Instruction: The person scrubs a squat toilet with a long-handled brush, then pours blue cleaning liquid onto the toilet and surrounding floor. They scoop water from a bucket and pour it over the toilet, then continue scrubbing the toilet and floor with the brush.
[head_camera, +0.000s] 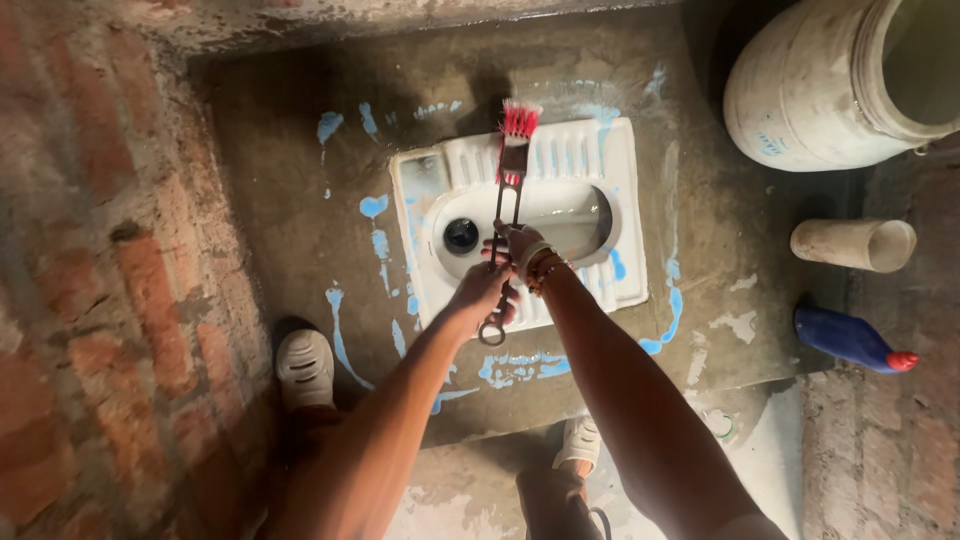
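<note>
Hands, left (483, 293) and right (518, 243), both gripping the brush (511, 170) handle, red bristles on the squat toilet's (620, 200) far rim.

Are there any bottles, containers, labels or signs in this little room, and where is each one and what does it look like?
Blue bottle: lying on its side at the right, blue plastic with a red cap.
Mug: lying on its side above the bottle, off-white cylinder.
Large drum: top right corner, round, dirty white, with a small faint blue mark on its side.
No signs or screens are in view.
</note>
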